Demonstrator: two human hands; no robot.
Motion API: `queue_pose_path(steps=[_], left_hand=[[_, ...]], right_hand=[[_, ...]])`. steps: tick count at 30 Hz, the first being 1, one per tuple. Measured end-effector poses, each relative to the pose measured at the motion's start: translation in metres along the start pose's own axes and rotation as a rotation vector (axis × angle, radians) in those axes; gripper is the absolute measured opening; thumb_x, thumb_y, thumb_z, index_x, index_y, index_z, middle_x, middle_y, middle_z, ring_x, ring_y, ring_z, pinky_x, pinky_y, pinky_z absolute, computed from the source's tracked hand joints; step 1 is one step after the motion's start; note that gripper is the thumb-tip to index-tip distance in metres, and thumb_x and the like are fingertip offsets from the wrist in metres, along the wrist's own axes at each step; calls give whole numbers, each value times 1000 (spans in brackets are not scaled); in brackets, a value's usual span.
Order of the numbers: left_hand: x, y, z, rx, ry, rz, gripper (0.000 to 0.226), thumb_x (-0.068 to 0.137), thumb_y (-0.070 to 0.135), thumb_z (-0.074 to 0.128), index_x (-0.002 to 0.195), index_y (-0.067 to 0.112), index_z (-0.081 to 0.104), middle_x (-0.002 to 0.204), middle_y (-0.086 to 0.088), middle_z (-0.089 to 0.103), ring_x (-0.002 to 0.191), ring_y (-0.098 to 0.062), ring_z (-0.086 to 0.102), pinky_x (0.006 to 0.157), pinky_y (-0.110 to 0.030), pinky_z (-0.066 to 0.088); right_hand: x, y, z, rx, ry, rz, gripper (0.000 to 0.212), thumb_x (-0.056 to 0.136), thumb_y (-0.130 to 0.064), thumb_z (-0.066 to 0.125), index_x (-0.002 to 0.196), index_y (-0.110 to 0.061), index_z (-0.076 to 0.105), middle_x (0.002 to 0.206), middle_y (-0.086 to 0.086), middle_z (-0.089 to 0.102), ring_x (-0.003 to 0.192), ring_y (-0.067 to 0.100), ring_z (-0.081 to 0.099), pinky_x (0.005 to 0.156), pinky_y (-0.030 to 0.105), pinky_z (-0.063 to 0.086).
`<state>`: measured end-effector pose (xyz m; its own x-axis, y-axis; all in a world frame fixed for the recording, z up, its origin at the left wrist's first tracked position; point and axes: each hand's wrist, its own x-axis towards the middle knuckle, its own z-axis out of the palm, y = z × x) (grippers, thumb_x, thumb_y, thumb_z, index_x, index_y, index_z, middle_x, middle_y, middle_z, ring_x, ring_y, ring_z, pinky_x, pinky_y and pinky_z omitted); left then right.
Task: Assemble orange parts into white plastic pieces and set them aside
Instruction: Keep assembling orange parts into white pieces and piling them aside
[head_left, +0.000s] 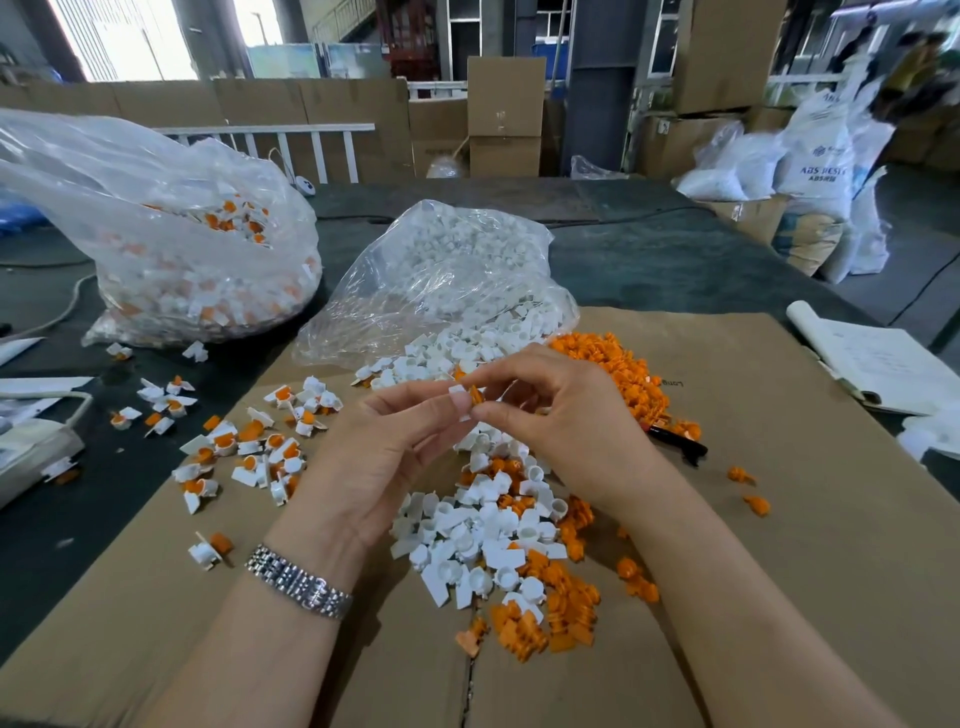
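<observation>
A small white plastic piece (459, 401) is pinched in the left hand (382, 457), while the right hand (566, 415) pinches an orange part (476, 395) against it, above the cardboard sheet (779, 519) on the desk. Below lies a mixed heap of white pieces (483, 540) and orange parts (566, 597); finished pieces (249, 452) scatter left. Two crinkled clear bags (447, 280) stand behind.

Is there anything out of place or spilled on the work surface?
Two orange parts lie alone right of the piles. Several assembled pieces lie off the cardboard, below the big bag. Nothing looks damaged.
</observation>
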<state>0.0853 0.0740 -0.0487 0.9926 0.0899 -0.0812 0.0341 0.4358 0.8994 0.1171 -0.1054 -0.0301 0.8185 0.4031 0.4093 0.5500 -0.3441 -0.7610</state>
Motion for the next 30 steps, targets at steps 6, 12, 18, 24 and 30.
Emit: queue_pose_path(steps=[6, 12, 18, 24, 30], left_hand=[[1, 1, -2, -24, 12, -31, 26, 65, 8, 85, 90, 1, 81, 102, -22, 77, 94, -27, 77, 77, -26, 61], [2, 1, -3, -54, 3, -35, 28, 65, 2, 85, 93, -2, 80, 104, -23, 77, 94, -28, 78, 75, -24, 61], [2, 0, -3, -46, 2, -30, 20, 66, 0, 83, 85, 2, 81, 103, -22, 77, 95, -28, 77, 77, -24, 61], [3, 0, -3, -50, 1, -32, 18, 65, 2, 84, 83, 2, 81, 101, -21, 78, 93, -26, 77, 76, -24, 61], [5, -3, 0, -33, 38, -18, 15, 61, 3, 85, 75, 5, 81, 94, -19, 78, 86, -24, 78, 75, -22, 60]], right_hand=[[1, 0, 0, -2, 37, -42, 23, 84, -17, 79, 107, -18, 77, 93, -5, 66, 88, 6, 64, 84, 20, 54], [2, 1, -1, -13, 76, -72, 25, 83, -16, 79, 108, -12, 77, 95, -2, 68, 89, 8, 66, 84, 26, 55], [1, 1, -1, -23, 74, -95, 24, 83, -16, 79, 107, -14, 77, 95, -2, 69, 89, 8, 66, 83, 28, 56], [2, 2, -1, -23, 72, -94, 24, 83, -16, 79, 107, -15, 77, 95, -2, 69, 89, 8, 66, 83, 26, 56], [2, 3, 2, -89, 13, -69, 24, 85, -20, 77, 109, -19, 76, 99, -6, 68, 90, 5, 65, 85, 23, 55]])
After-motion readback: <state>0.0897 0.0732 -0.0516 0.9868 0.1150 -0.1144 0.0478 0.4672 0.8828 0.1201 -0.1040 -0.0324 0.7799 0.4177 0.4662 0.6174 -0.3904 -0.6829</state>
